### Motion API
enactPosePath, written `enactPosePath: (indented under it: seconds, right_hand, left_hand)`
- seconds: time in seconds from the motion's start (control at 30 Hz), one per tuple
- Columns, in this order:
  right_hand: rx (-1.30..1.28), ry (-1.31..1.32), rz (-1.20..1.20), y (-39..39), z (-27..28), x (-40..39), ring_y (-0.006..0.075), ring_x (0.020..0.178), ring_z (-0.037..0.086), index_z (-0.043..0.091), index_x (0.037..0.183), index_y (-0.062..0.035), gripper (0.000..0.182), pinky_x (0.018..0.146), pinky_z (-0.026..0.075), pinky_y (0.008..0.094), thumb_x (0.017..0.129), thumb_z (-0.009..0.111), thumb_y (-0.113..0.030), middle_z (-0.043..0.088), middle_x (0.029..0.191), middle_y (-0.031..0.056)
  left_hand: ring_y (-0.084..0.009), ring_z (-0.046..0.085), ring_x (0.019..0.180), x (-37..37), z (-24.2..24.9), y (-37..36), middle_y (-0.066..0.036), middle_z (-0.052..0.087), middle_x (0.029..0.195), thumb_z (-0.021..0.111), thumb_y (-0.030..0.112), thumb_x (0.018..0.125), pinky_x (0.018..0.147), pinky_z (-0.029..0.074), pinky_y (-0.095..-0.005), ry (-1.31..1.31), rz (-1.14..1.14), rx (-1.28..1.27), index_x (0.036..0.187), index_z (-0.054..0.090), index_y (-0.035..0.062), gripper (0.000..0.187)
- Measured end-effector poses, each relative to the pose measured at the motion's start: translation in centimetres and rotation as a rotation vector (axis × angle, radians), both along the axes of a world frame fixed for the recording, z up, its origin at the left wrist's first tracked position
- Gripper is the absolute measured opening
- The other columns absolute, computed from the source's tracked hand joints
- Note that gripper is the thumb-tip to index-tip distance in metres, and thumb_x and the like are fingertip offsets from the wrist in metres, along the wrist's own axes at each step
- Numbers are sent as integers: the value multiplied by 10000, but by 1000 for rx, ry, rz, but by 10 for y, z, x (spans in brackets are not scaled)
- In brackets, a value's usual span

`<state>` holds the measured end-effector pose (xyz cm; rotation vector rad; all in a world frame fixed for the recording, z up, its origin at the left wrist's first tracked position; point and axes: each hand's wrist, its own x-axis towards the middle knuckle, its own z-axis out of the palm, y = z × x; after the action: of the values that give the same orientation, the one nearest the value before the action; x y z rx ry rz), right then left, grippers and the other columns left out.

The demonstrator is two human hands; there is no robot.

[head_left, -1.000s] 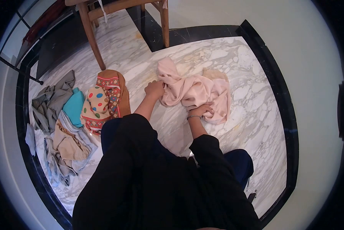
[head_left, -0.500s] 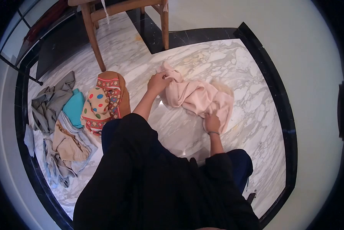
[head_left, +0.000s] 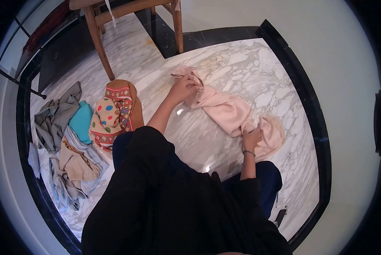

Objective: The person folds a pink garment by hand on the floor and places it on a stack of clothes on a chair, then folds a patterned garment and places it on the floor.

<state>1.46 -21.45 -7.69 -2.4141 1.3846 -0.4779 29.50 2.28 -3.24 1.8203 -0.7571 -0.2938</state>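
Observation:
A pale pink cloth (head_left: 226, 111) is stretched slantwise between my hands, low over the marble floor. My left hand (head_left: 185, 90) is closed on its upper left end, where a loose, ruffled bit sticks out beyond the fingers. Near the lower right end, my right hand (head_left: 252, 139) grips the cloth, its fingertips partly hidden in the folds. Past that hand the rest of the fabric lies bunched, with a paler, fuzzy-looking edge. What kind of garment or cloth it is, I cannot make out.
To the left lie a patterned orange and brown cloth (head_left: 126, 102), a teal cloth (head_left: 82, 122), a grey cloth (head_left: 56, 121) and a beige cloth (head_left: 77, 161). A wooden chair (head_left: 101, 46) stands ahead. Black border strips (head_left: 303, 80) edge the marble floor (head_left: 216, 55) along the walls.
My right hand has moved right, drawing the pink cloth out longer and flatter. My left hand has shifted slightly right, still on its end. The view has tilted a little.

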Motion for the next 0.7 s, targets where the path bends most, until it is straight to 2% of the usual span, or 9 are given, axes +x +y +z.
enactPosePath:
  seconds: [0.07, 0.2, 0.27, 0.3, 0.43, 0.5, 0.53, 0.6, 0.7]
  right_hand:
    - [-77, -49, 47, 25, 12, 14, 451, 1294, 288, 321, 1405, -73, 762, 1073, 252, 518, 732, 672, -142, 345, 1395, 263]
    - [-56, -171, 425, 28, -4, 27, 419, 1306, 296, 460, 1305, -72, 600, 1071, 251, 511, 746, 671, -123, 399, 1346, 265]
    - [151, -276, 495, 50, 7, 38, 358, 1226, 423, 528, 1223, -42, 469, 1029, 327, 461, 773, 645, -100, 504, 1259, 208]
    - [243, -305, 540, 56, 9, 42, 334, 1188, 472, 543, 1203, -32, 429, 1001, 366, 436, 788, 636, -89, 533, 1233, 192]
    - [667, -434, 583, 84, 25, 70, 229, 1011, 615, 585, 1143, -1, 291, 850, 492, 340, 858, 594, -61, 638, 1107, 131]
    - [685, -450, 677, 92, 24, 85, 164, 984, 615, 592, 1155, -18, 266, 822, 497, 302, 898, 577, -85, 655, 1085, 99]
    - [693, -457, 723, 97, 24, 93, 131, 970, 614, 595, 1161, -27, 255, 808, 500, 283, 917, 568, -97, 663, 1074, 82]
    - [718, -476, 729, 115, 30, 110, 149, 957, 621, 602, 1149, -18, 256, 832, 489, 290, 914, 581, -119, 668, 1061, 90]
    - [581, -441, 844, 136, 15, 128, 205, 972, 615, 608, 1144, -27, 280, 854, 479, 333, 897, 593, -159, 656, 1071, 116]
  left_hand:
    - [-209, 637, 911, -5, 7, -3, -54, 636, 1040, 666, 178, 817, 816, 482, -309, 114, -51, 112, 968, 737, 138, 171]
    - [-190, 666, 845, 0, -13, -1, -91, 695, 951, 702, 167, 785, 757, 517, -323, 344, -314, 279, 1201, 631, 134, 423]
    - [-185, 676, 816, -2, -36, 3, -107, 707, 911, 698, 171, 779, 707, 535, -335, 545, -352, 414, 1316, 544, 139, 560]
    - [-200, 685, 801, -1, -44, 3, -113, 704, 942, 663, 110, 775, 642, 548, -347, 580, -363, 590, 1424, 404, 172, 702]
    - [-236, 680, 877, 6, -59, 8, -116, 700, 997, 639, 136, 767, 732, 536, -366, 237, -382, 796, 1278, 568, 150, 516]
    - [-260, 670, 928, 12, -61, 8, -115, 692, 1036, 631, 163, 764, 784, 522, -373, -12, -368, 803, 1182, 642, 135, 418]
    - [-267, 662, 949, 13, -61, 9, -113, 688, 1049, 623, 182, 769, 806, 513, -373, -1, -334, 800, 1140, 659, 129, 377]
    - [-281, 646, 990, 13, -61, 12, -109, 679, 1076, 608, 219, 778, 849, 494, -375, 25, -264, 796, 1058, 695, 117, 311]
    - [-279, 641, 1007, 20, -71, 11, -118, 678, 1073, 574, 208, 789, 851, 493, -370, 74, -325, 896, 1087, 686, 137, 327]
